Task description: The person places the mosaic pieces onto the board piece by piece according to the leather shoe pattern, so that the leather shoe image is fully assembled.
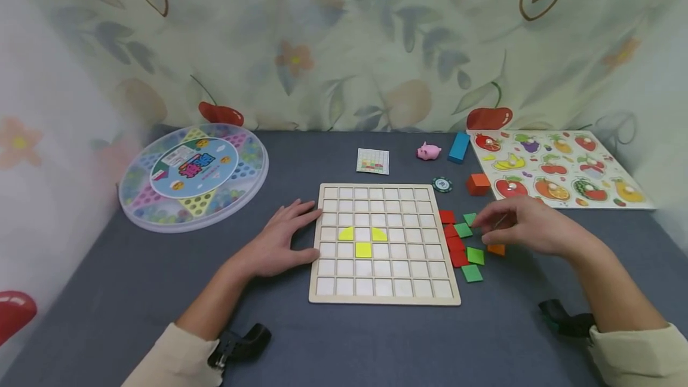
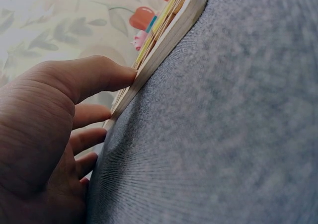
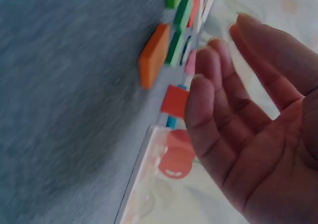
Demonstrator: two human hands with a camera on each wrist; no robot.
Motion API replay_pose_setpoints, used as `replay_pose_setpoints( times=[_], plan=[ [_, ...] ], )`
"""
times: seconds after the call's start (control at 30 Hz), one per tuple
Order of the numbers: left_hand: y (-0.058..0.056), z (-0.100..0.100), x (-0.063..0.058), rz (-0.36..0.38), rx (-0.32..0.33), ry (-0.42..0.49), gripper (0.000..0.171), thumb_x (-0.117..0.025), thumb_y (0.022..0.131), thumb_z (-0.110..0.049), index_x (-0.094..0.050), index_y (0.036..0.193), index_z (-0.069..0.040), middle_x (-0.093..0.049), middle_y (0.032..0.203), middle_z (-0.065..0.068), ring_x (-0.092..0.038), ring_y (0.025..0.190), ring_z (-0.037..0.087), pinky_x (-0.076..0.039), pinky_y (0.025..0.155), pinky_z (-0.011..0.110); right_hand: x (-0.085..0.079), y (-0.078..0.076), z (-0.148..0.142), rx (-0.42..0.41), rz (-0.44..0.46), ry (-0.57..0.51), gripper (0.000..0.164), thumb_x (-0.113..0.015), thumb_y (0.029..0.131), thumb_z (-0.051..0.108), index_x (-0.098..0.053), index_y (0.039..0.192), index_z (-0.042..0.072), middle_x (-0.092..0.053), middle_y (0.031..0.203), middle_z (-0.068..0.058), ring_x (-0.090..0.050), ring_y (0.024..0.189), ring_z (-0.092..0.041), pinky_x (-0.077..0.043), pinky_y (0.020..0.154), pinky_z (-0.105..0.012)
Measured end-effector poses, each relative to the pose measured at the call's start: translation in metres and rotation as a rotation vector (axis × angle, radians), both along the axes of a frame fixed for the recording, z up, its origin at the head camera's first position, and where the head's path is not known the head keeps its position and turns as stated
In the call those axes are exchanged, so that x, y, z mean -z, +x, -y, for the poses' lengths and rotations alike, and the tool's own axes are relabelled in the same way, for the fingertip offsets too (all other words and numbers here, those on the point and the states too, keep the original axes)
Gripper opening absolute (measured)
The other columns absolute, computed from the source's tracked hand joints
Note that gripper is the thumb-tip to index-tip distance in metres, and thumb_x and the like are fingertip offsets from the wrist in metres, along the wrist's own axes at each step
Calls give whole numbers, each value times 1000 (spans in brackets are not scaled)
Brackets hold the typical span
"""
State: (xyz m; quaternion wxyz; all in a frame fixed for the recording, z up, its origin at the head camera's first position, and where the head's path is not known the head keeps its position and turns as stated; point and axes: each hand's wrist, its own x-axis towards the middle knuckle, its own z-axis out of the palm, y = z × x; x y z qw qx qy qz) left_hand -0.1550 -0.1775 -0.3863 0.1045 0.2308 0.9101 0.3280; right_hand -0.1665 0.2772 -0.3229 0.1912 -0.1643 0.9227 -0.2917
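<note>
A wooden grid board (image 1: 349,286) lies on the dark cloth, with a yellow square tile (image 1: 363,249) and two yellow rounded tiles (image 1: 346,234) in its cells. The left hand (image 1: 279,240) touches the board's left edge with thumb and fingertips, fingers spread; the left wrist view shows the thumb against the wooden side (image 2: 164,50). Over the loose tiles right of the board hovers the right hand (image 1: 529,226), thumb and fingers apart, nothing visible between them. Below it lie red tiles (image 1: 454,243), green tiles (image 1: 475,256) and an orange tile (image 3: 154,55), partly hidden in the head view.
Behind the board are a small patterned card (image 1: 372,161), a pink pig figure (image 1: 428,150), a blue block (image 1: 459,147), a round chip (image 1: 442,184) and an orange-red block (image 1: 478,184). A fruit puzzle board (image 1: 543,163) lies back right, a round game case (image 1: 252,196) back left.
</note>
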Motion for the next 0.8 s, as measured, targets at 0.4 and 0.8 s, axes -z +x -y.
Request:
replay_pose_setpoints(
  times=[0.4,0.8],
  plan=[
    [1,1,2,-14,-3,6,77,-72,94,-38,-42,159,-10,-30,169,16,-11,161,40,-6,128,64,15,-1,-9,17,-3,149,29,-82,86,21,-71,110,8,-68,99,-1,-58,89,-19,-51,72,-33],
    [1,0,1,-12,-6,-11,77,-72,94,-37,-42,159,-10,-30,169,16,-11,161,40,-6,128,63,12,0,-8,68,68,90,26,-81,88,18,-63,102,6,-62,83,-2,-57,73,-18,-52,61,-30]
  ],
)
